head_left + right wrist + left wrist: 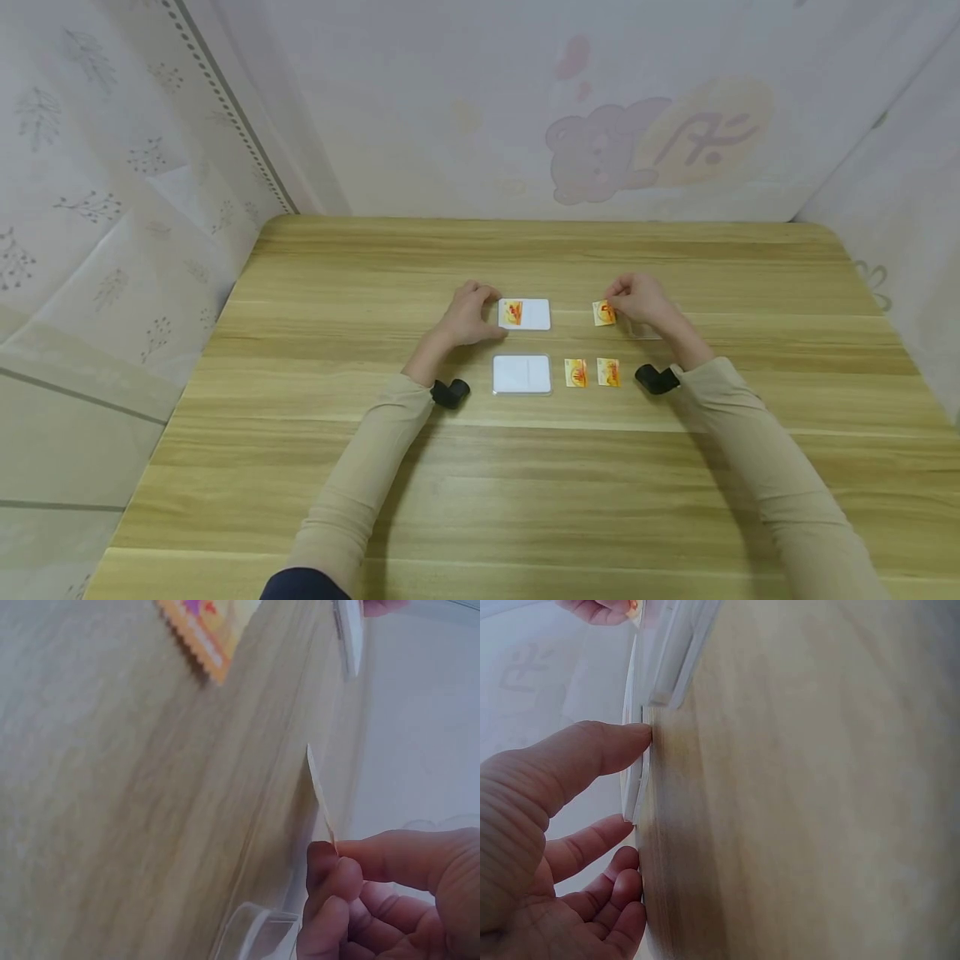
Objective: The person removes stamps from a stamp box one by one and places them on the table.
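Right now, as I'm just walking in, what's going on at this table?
A person's right hand pinches a small stamp by one side, while their left hand holds the left end of a white holder, where another stamp lies. Nearer the person rests a clear-rimmed white holder, with two more stamps lying to its right.

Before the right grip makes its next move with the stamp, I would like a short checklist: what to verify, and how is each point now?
1. Right grip pinches the held stamp: ok.
2. Left grip touches the far white card at its left end: ok.
3. Right half of this card is bare: ok.
4. Held stamp is over the card: not ok, it is apart, to the right.
5. Held stamp is fully off the table: cannot tell.
6. Two loose stamps lie separate: ok.
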A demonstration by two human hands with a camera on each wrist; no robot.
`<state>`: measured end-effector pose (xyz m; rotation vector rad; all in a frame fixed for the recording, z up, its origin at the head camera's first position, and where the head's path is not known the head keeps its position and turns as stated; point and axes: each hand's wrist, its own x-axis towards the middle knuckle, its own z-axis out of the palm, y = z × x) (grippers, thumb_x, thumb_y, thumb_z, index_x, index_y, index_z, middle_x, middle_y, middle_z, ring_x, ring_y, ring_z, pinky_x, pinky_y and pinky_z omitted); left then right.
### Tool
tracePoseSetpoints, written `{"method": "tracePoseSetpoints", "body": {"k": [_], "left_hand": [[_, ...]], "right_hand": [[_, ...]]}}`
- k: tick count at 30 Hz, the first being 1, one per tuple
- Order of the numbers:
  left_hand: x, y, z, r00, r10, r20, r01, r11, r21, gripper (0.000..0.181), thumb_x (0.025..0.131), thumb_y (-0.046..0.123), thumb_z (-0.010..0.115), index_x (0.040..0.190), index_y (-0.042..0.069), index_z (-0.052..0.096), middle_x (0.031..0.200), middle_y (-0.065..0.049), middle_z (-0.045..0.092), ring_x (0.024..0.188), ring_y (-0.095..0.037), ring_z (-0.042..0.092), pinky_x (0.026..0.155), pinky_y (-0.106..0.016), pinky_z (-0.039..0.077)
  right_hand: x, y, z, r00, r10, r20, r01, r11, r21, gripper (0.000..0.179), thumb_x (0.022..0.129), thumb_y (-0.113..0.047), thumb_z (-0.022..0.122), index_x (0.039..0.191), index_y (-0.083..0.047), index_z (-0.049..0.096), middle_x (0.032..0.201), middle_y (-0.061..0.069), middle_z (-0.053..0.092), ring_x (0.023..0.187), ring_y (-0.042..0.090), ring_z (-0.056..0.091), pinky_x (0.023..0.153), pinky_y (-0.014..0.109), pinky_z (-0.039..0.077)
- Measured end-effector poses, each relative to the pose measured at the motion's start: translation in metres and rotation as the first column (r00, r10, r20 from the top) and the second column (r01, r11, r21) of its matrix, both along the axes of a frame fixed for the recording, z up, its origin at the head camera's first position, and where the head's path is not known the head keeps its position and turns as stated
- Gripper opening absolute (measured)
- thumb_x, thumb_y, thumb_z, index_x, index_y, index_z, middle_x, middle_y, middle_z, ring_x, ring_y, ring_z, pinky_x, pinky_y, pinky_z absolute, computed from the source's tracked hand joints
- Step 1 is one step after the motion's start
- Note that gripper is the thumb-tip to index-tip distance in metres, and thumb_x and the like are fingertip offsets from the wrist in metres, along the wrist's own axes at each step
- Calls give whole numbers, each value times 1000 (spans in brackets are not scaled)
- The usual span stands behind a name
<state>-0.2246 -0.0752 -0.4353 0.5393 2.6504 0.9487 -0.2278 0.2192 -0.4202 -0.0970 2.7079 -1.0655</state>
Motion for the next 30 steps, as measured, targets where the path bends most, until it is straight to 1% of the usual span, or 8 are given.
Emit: {"method": "tracePoseSetpoints", "body": {"k": [5,11,14,16,20,24,27,30], "left_hand": [[0,1,1,1000,1,-2,-1,1000,-3,61,75,18,77,127,-3,51,119,-16,45,113,-29,39,98,-38,35],[0,2,1,1000,-1,0,1,1000,-5,61,75,18,77,127,-3,51,120,-16,45,113,-29,38,98,-38,34],[0,1,0,1000,-3,-2,3,1000,-5,61,75,18,77,127,-3,51,121,-17,45,114,-30,38,99,-38,34],[0,1,0,1000,-3,-3,3,1000,-4,62,75,17,77,127,-3,51,121,-17,45,115,-30,39,99,-38,34],[0,1,-1,1000,-6,-5,6,1000,-2,62,75,17,77,127,-4,51,122,-17,46,115,-30,39,99,-38,34],[1,1,0,1000,-10,-6,10,1000,-3,62,75,17,77,127,-4,51,122,-18,46,115,-30,39,99,-38,34],[1,1,1,1000,-10,-4,10,1000,-4,61,76,17,77,127,-4,51,122,-17,46,114,-30,39,99,-38,34],[1,1,1,1000,-7,-2,7,1000,-3,61,76,18,77,127,-4,51,122,-17,45,115,-30,39,99,-38,34]], "right_hand": [[-1,-3,2,999,26,-41,-23,996,84,12,82,-1,57,86,7,65,75,12,62,63,14,48,58,26,40],[-1,-7,2,996,51,-75,-41,991,129,11,79,2,57,81,8,66,74,14,64,64,20,53,60,29,42],[-1,-10,2,996,58,-74,-47,988,149,10,79,3,56,80,7,65,74,14,63,66,22,54,63,32,44],[-1,-12,2,996,60,-70,-48,986,159,10,79,5,55,78,6,65,75,15,63,66,22,53,62,33,44],[-1,-14,4,997,64,-53,-53,982,179,9,78,5,55,77,6,64,73,15,62,62,20,52,56,29,44],[-1,-14,4,998,57,-24,-51,980,191,8,79,5,55,78,6,63,75,15,62,62,20,53,54,28,44],[-1,-14,3,998,53,-18,-49,980,193,8,79,5,54,79,5,62,76,16,61,63,21,53,55,29,45],[-1,-15,2,998,54,-32,-47,980,195,8,79,6,54,77,5,62,75,15,61,62,20,52,57,30,44]]}}
